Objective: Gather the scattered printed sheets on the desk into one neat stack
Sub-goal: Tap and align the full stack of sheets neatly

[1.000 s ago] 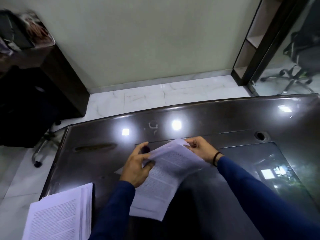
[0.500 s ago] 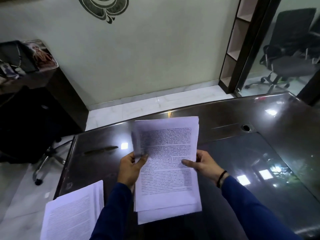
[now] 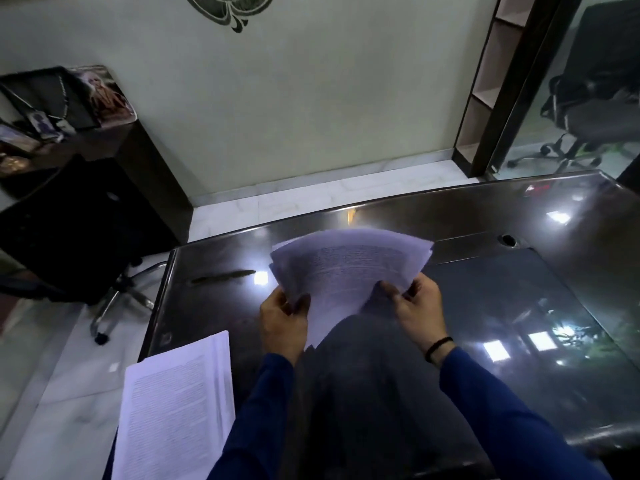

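A bundle of printed sheets is lifted above the dark glossy desk, tilted away from me and bowed, its edges fanned out. My left hand grips the bundle's left lower edge with thumb on top. My right hand pinches its right lower corner; a black band circles that wrist. A second stack of printed sheets lies flat at the desk's front left corner, hanging over the edge.
A dark pen-like object lies on the desk at the left. A cable hole sits at the back right. Office chairs stand left and right beyond the desk; a shelf unit stands against the wall.
The sheets went from lying on the desk to being lifted upright in both hands, then tipped forward and bowed. My view has risen toward the wall.
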`<state>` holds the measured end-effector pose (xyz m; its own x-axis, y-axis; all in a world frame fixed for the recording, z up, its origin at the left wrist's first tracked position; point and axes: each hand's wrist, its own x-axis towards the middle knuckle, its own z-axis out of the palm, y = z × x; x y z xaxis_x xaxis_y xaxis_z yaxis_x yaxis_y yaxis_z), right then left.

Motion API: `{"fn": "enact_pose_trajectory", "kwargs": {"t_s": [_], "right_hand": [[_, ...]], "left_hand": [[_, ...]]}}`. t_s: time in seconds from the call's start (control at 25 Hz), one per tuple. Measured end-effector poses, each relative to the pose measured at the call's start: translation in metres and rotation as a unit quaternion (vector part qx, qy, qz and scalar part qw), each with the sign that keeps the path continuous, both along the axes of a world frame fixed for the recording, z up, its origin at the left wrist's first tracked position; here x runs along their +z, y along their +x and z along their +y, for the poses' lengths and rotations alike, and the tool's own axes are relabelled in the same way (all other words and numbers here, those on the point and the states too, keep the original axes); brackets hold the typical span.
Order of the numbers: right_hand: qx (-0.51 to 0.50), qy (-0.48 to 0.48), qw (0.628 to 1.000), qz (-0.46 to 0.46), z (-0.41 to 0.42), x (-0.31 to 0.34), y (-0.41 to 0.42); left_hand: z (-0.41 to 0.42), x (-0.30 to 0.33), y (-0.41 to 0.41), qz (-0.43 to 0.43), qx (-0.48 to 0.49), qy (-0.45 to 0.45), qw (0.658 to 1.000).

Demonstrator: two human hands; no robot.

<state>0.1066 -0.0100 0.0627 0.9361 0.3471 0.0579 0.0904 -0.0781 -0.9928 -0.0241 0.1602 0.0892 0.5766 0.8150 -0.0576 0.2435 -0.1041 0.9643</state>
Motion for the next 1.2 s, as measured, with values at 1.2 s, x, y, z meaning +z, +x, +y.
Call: {"fn": "enact_pose_trajectory", "kwargs": {"t_s": [1.2], "right_hand": [[0.310, -0.251, 0.885, 0.239, 0.255, -0.109, -0.217]], "left_hand": [[0.200, -0.123, -0.281, 0.193, 0.152, -0.177, 0.953]]}}
